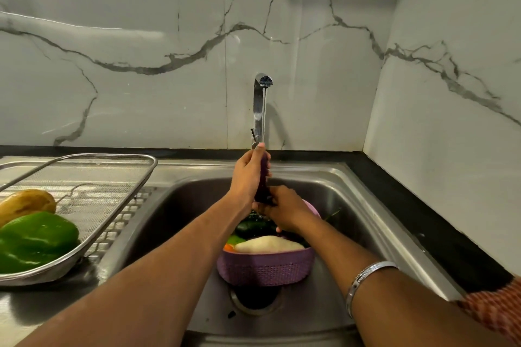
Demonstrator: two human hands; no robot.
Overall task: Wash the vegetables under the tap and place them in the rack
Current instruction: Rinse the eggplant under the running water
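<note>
Grip: long purple eggplant (263,177) is held upright under the tap (260,110), left hand (248,175) wrapped high, right hand (284,210) curled round its lower end.
Done: green pepper (36,239) and potato (26,201) are laid in the rack (112,191), left of the grip.
Left: several vegetables are seen below the grip in the purple basket (265,270); roughly early-to-midway, by judgement.

Both bare forearms reached forward and converged ahead of the body. The left hand (248,175) was raised, fingers curled around the upper end of a long purple vegetable (262,177), thumb tip at its top. The right hand (284,213) sat just below that grip, fingers wrapped round the lower end. A metal bangle (363,276) circled the right wrist.
</note>
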